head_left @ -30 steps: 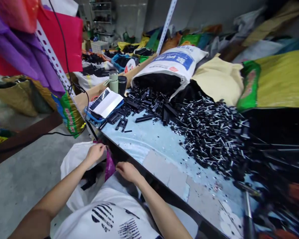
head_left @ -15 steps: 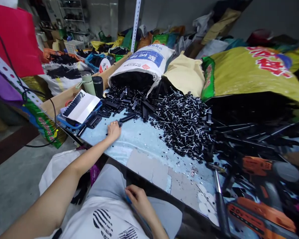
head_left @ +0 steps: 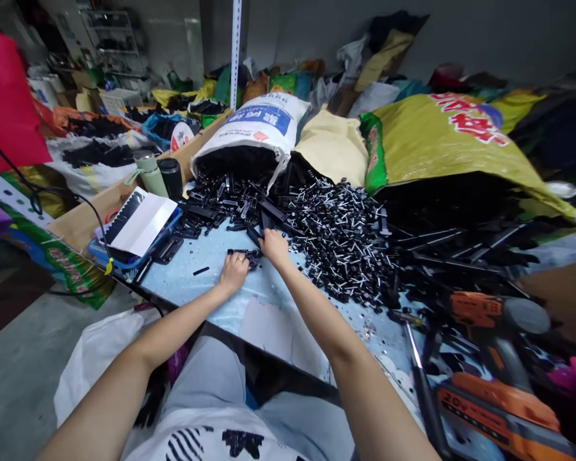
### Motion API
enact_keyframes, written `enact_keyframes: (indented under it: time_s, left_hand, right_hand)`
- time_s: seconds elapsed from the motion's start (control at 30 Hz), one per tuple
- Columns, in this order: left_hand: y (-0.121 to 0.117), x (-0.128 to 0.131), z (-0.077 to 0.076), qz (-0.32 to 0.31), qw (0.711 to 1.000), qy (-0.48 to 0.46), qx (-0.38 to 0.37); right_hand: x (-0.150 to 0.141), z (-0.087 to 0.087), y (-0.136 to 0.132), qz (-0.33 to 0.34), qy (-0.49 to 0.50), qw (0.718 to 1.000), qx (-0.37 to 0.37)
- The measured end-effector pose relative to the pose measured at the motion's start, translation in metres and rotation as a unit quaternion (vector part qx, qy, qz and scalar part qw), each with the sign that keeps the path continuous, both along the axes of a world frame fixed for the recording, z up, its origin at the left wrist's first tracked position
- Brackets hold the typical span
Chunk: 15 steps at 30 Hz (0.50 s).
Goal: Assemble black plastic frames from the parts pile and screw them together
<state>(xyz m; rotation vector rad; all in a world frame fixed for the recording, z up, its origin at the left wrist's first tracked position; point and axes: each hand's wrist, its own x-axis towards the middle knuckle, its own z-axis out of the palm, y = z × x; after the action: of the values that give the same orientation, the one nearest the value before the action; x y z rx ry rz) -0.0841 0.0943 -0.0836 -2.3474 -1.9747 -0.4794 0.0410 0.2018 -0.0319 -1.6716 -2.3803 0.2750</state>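
"What lies on the pale blue, smooth worktop (head_left: 173, 276)?"

"A white woven sack (head_left: 264, 121), mouth forward, likely for easy reach. Nearby, a heap of small black parts with shiny pins (head_left: 345, 237)."

"And the hands?"

"The right hand (head_left: 274, 248) pinches a slim, rigid black bar (head_left: 254, 235). The left hand (head_left: 234, 273) curls over dark, narrow pieces (head_left: 252, 255), perhaps keeping them together; whether it grips, I cannot tell."
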Motion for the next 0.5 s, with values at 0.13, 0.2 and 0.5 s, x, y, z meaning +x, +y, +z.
enact_keyframes:
  time_s: [0.13,0.2,0.5]
  left_hand:
    - [-0.034,0.005,0.007,-0.044,0.999,-0.027,-0.013]
    - [-0.055,0.010,0.008,-0.058,0.997,-0.044,-0.012]
    - [-0.112,0.019,-0.019,-0.025,0.997,-0.076,0.011]
  right_hand:
    - [-0.017,0.002,0.013,0.006,0.000,1.000,-0.016]
    - [-0.008,0.007,0.006,0.001,0.010,1.000,-0.009]
    - [0.146,-0.022,-0.127,0.039,0.229,0.961,-0.146]
